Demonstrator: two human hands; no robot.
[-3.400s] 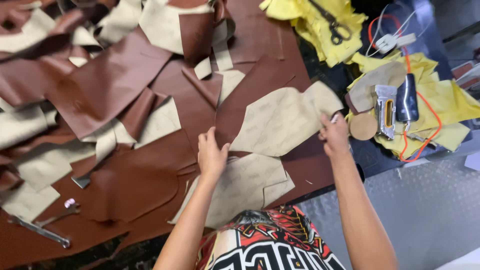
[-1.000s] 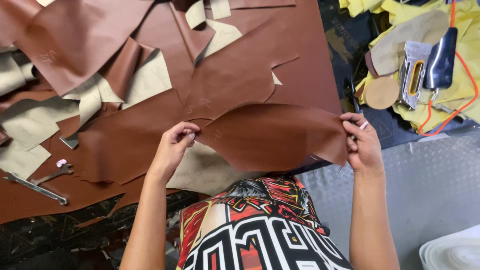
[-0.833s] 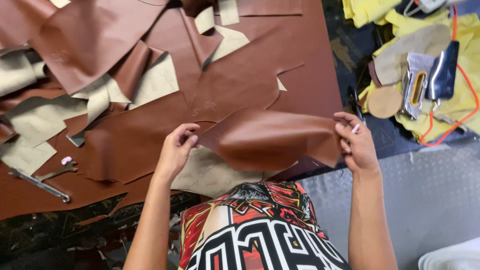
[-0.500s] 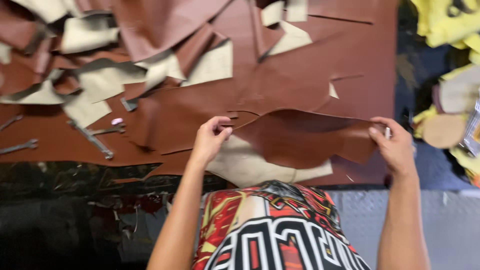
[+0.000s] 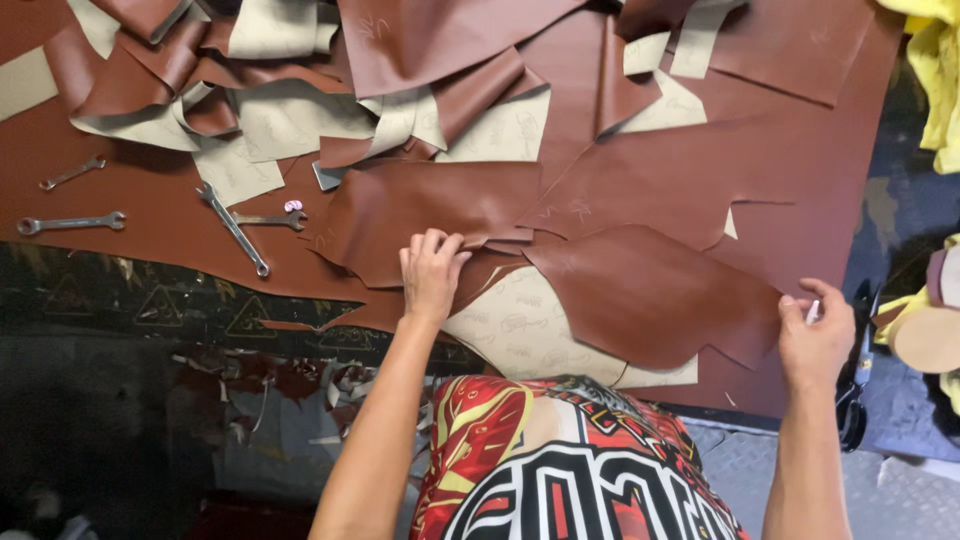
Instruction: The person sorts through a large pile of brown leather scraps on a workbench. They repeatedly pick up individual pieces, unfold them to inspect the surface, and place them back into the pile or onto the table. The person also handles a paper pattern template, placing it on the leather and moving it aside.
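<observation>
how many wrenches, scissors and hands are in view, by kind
wrenches: 4 (first at, others at)
scissors: 1
hands: 2, left hand and right hand, both on the folded brown piece
total: 7

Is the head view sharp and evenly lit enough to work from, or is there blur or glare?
Head view: sharp around the left hand, right hand and brown leather piece; soft sheen on the leather, no harsh glare; lower left under the table edge dark.
</observation>
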